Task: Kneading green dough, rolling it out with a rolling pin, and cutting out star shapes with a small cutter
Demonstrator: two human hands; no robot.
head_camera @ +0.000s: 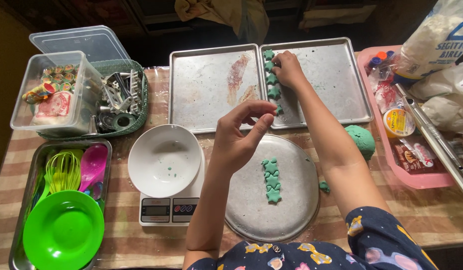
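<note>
Touching right hand (287, 67), star cutouts (271, 75) line tray (336, 85).

The two rectangular baking trays (214, 87) and the round pan (291, 200) are dull, scuffed metal, the left tray smeared with reddish stains. The green star cut-outs (272, 181) and the dough ball (361, 140) look soft and matt. The white bowl (164, 160) is glossy, the green plate (64, 230) is shiny plastic, and the striped surface (431, 210) lies under clear, shiny film.

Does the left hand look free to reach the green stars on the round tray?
Probably yes: the left hand hovers empty just above the round tray, with nothing between it and the star row.
</note>
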